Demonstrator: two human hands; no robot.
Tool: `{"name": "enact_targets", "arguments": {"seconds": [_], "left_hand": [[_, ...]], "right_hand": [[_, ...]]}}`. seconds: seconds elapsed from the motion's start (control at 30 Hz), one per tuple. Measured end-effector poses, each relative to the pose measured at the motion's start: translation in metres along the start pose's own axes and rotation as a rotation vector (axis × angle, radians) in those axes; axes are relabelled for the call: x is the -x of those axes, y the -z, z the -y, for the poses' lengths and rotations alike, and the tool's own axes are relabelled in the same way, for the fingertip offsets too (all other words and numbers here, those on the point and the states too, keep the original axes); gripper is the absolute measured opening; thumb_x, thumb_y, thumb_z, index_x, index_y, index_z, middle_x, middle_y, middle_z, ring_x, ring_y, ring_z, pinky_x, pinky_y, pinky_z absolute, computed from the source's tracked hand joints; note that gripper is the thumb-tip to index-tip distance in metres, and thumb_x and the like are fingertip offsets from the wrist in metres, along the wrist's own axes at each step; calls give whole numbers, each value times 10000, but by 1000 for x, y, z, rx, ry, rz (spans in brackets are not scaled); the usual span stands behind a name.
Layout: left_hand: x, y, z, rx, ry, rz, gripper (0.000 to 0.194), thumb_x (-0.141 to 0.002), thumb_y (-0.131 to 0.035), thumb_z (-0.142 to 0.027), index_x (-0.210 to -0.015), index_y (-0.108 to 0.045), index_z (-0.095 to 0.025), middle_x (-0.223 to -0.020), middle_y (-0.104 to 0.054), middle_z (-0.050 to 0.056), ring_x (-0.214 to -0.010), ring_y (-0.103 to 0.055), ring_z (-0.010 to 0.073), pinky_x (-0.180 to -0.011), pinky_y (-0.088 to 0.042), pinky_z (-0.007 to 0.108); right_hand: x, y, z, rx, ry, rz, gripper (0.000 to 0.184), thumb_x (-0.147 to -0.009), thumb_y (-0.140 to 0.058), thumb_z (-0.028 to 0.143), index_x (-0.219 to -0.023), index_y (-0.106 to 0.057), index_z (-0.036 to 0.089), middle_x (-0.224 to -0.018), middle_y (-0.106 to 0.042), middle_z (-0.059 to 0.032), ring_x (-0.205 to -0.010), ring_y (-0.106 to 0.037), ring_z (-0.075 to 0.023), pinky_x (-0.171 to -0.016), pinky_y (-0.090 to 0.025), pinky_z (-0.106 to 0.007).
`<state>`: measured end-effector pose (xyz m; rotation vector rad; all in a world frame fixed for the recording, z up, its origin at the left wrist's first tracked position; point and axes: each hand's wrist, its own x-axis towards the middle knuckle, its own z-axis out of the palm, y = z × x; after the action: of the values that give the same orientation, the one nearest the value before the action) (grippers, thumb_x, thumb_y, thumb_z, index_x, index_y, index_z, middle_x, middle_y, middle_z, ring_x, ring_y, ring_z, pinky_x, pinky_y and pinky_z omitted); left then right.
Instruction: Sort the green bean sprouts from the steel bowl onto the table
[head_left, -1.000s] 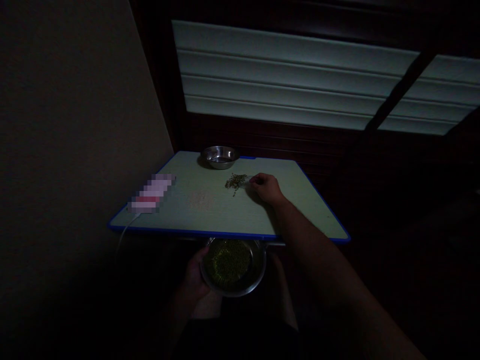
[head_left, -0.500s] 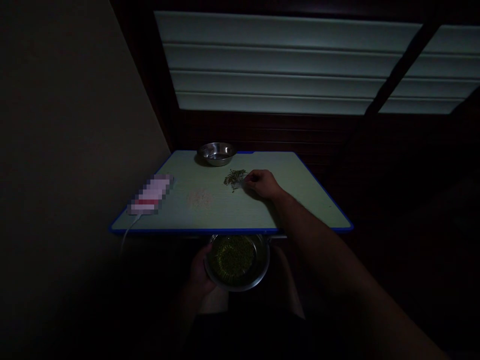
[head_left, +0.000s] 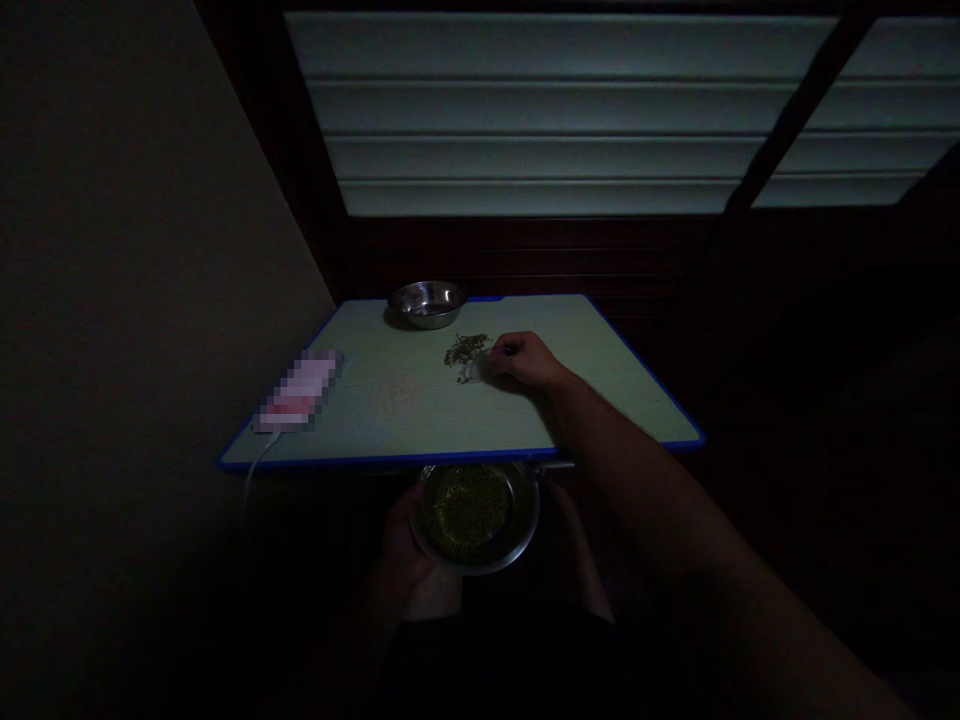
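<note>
My left hand (head_left: 405, 535) grips the left rim of a steel bowl (head_left: 517, 548), held just below the table's front edge. Small green beans (head_left: 469, 508), like mung beans, lie in that bowl. Over the table, my right hand (head_left: 523, 358) is closed in a pinch on a small translucent piece (head_left: 478, 370), too dim to name more exactly. Its edge meets the near right side of a loose pile of greenish-brown beans (head_left: 465, 349) on the tabletop. To the left of the pile lies a thin patch of pale small grains (head_left: 397, 393).
A second steel bowl (head_left: 427, 306) stands at the table's back edge. A blurred-out phone-like object (head_left: 300, 390) with a white cable (head_left: 255, 470) lies at the left. The pale table (head_left: 600, 400) has a blue rim. A wall rises on the left, and a dark-framed panel behind.
My right hand has shifted the translucent piece slightly along the near side of the bean pile. The view has tilted and moved a little. My left hand still holds the bowl.
</note>
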<state>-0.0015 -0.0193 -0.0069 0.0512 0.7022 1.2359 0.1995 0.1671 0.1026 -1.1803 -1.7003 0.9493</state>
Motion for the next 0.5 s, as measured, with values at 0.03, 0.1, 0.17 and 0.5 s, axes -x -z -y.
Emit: {"name": "enact_targets", "arguments": {"seconds": [0.03, 0.1, 0.17, 0.5], "left_hand": [[0, 0, 0, 1, -2, 5, 164, -753, -601, -220, -757, -754, -160, -773, -782, 80, -798, -730, 264, -793, -560, 389], [0, -1, 1, 2, 5, 18, 159, -748, -608, -229, -773, -754, -170, -774, -782, 71, -806, -729, 263, -790, -561, 385], [0, -2, 1, 5, 6, 29, 154, -746, -610, -229, -775, -752, -176, -775, -782, 67, -817, -728, 263, -789, -561, 380], [3, -5, 0, -17, 19, -34, 181, -767, -578, -224, -751, -749, -165, -744, -777, 74, -770, -727, 257, -763, -562, 386]], "right_hand": [[0, 0, 0, 15, -4, 8, 126, -541, -643, 237, -622, -614, 145, -566, -569, 26, -551, -475, -97, -541, -364, -223], [-1, 1, -2, 55, 6, -2, 126, -547, -639, 242, -623, -610, 146, -571, -569, 26, -555, -477, -98, -542, -361, -223], [-2, 1, -5, 95, 22, -39, 120, -563, -628, 248, -626, -607, 149, -574, -566, 26, -558, -473, -100, -544, -358, -226], [-4, -1, -8, 87, 97, -63, 134, -585, -648, 235, -680, -640, 141, -630, -611, 8, -605, -506, -108, -610, -402, -240]]}}
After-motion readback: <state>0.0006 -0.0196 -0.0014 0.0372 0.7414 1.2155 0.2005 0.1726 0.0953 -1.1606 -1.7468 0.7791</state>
